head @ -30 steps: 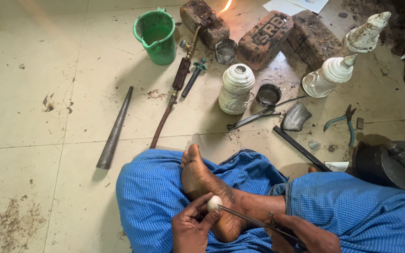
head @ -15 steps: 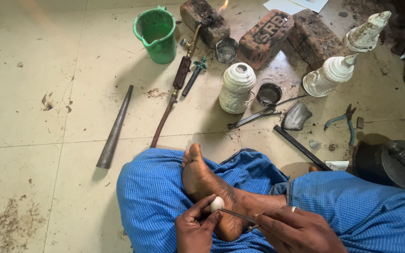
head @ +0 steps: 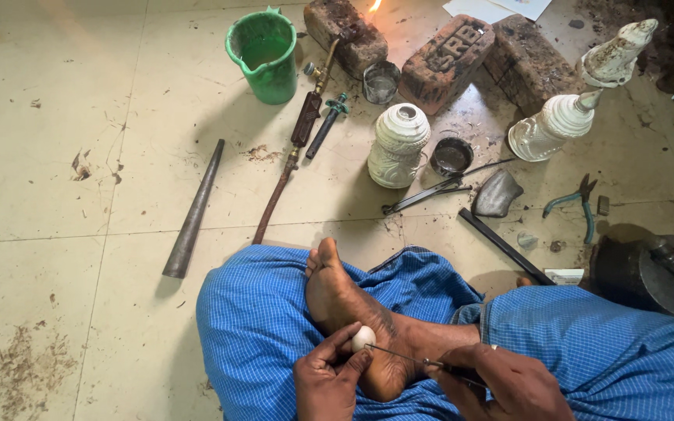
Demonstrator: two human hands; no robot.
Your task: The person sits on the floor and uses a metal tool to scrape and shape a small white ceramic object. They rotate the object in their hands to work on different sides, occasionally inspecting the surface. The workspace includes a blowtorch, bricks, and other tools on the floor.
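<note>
Pale floor tiles (head: 79, 93), scuffed and dusty, lie all around us as we sit cross-legged in blue checked cloth (head: 267, 327). Our left hand (head: 328, 382) is pinched shut on a small white bead (head: 363, 337) resting against our bare foot (head: 352, 312), while our right hand (head: 509, 383) is clamped on a thin metal tool (head: 411, 358) whose tip touches the bead. Farther out lie a tapered steel rod (head: 193, 212), a green bucket (head: 263, 54), 3 bricks (head: 446, 54), a white carved jar (head: 399, 145) and blue-handled pliers (head: 576, 204).
</note>
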